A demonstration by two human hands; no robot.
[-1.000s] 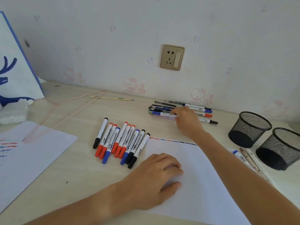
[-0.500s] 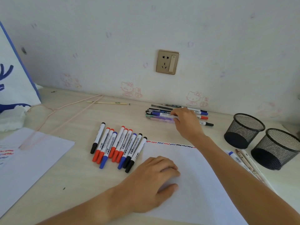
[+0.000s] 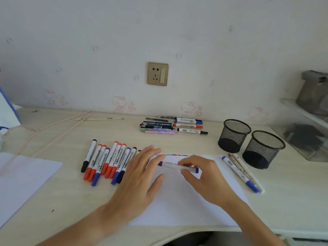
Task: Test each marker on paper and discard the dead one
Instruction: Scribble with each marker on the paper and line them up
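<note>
My right hand point(image 3: 204, 176) pinches a white marker with blue ends point(image 3: 173, 165), held level just above the white test sheet point(image 3: 186, 208). My left hand point(image 3: 140, 178) hovers beside it with fingers straight, fingertips close to the marker's left end. Small coloured squiggles point(image 3: 177, 155) run along the sheet's far edge. A row of several red, blue and black markers point(image 3: 106, 162) lies left of the sheet. Several more pens and markers point(image 3: 170, 126) lie in a pile near the wall.
Two black mesh cups point(image 3: 234, 135) point(image 3: 263, 150) stand at the right, with a blue marker point(image 3: 239, 173) and two pencils lying beside the sheet. Another paper point(image 3: 23, 181) lies at the left. A pink cord point(image 3: 53, 132) and a stick point(image 3: 99, 119) lie near the wall.
My right hand drew back from the far pile with a blue-ended marker and brought it over the sheet. My left hand lifted off the paper and moved toward the marker.
</note>
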